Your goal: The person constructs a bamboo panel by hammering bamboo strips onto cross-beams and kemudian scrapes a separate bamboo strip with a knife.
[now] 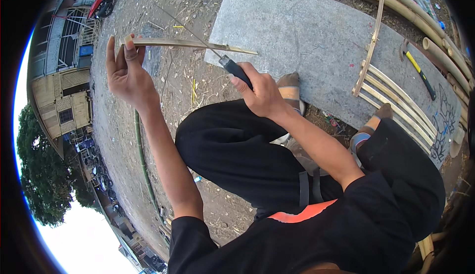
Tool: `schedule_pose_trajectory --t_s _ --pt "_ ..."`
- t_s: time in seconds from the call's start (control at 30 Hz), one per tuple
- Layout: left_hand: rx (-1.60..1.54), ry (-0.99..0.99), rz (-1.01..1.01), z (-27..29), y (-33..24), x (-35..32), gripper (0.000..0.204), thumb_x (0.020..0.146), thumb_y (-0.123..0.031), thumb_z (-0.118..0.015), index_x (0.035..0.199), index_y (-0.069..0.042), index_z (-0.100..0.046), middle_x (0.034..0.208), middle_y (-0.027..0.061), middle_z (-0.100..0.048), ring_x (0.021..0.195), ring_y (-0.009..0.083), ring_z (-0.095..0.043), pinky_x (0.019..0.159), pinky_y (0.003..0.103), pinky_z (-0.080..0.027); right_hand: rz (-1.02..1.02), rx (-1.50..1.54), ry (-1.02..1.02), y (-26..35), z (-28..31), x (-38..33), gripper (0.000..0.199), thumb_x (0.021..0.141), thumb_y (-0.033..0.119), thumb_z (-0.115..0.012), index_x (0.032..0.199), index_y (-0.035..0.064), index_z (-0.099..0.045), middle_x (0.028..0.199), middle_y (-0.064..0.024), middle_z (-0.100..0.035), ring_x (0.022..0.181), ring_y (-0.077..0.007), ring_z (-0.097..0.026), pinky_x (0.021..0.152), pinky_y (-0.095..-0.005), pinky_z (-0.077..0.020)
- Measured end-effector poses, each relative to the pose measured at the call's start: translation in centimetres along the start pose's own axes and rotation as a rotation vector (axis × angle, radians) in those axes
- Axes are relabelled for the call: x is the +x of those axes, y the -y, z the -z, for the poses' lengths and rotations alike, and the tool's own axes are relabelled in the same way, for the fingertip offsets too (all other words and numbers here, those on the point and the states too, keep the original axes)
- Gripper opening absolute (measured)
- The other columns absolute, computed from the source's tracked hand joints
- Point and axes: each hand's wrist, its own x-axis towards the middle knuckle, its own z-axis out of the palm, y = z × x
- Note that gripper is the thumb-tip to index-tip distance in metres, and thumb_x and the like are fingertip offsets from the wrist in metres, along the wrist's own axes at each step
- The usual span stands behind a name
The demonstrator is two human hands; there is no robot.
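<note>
Head view: the left hand [124, 73] pinches one end of a thin bamboo strip [190, 45] between fingers and thumb — the right hand [257, 93], fist closed round a dark-handled knife [232, 68], sets the blade against the strip between both hands. Beyond the right hand lies a grey slab [307, 31].

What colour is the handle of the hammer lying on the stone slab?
Yellow and black: the hammer shows best in the head view, at upper right.

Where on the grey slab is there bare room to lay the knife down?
The slab is bare across its left and middle, between the bamboo strip held by the left hand and the slat frame. The right end is crowded: frame, hammer, bamboo poles along the far edge. The right hand holds the knife.
</note>
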Motion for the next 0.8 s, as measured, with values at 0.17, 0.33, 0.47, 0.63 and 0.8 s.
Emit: schedule_pose_trajectory --t_s 0.17,0.33,0.47,0.63,0.8 --pt "-0.033 -0.008 0.014 -1.1 0.3 0.8 0.028 0.094 -0.009 -0.061 0.118 0.007 -0.058 0.107 0.0169 -0.067 0.099 0.0211 -0.067 0.082 0.032 -0.061 -0.114 -0.250 0.017 -7.5 -0.3 1.2 0.033 0.097 0.038 -0.052 0.103 0.0050 -0.054 0.067 -0.0226 -0.062 0.070 -0.0453 -0.063 0.062 -0.0520 -0.0473" --pt "-0.004 -0.007 0.088 0.3 0.6 0.3 0.027 0.095 -0.009 -0.061 0.117 0.006 -0.059 0.109 0.0154 -0.067 0.099 0.0190 -0.066 0.082 0.032 -0.061 -0.124 -0.129 -0.016 -7.5 -1.9 0.4 0.034 0.096 0.038 -0.052 0.098 0.0038 -0.056 0.076 -0.0268 -0.063 0.072 -0.0481 -0.062 0.062 -0.0509 -0.0477" --pt "-0.034 -0.011 0.069 -0.4 1.2 0.5 0.028 0.095 -0.012 -0.062 0.117 0.005 -0.059 0.109 0.0147 -0.067 0.097 0.0179 -0.067 0.079 0.031 -0.061 -0.480 0.419 0.078 -6.9 -1.2 2.3 0.048 0.096 0.048 -0.050 0.087 0.0009 -0.054 0.063 -0.0195 -0.058 0.061 -0.0382 -0.062 0.058 -0.0428 -0.0455" --pt "0.016 -0.007 0.078 0.0 0.3 0.5 0.027 0.095 -0.013 -0.061 0.115 0.005 -0.059 0.108 0.0157 -0.067 0.099 0.0210 -0.066 0.084 0.033 -0.061 0.098 0.150 -0.037 0.6 0.3 0.7 0.041 0.096 0.044 -0.050 0.093 0.0034 -0.052 0.067 -0.0226 -0.061 0.062 -0.0406 -0.063 0.055 -0.0461 -0.0460" --pt "0.022 -0.033 0.069 0.3 0.6 0.3 0.028 0.095 -0.012 -0.060 0.116 0.006 -0.059 0.106 0.0150 -0.068 0.096 0.0189 -0.067 0.078 0.032 -0.062 -0.234 -0.276 0.119 -6.1 -0.2 1.0 0.041 0.095 0.046 -0.048 0.100 0.0060 -0.054 0.075 -0.0257 -0.065 0.080 -0.0471 -0.064 0.072 -0.0553 -0.0479"
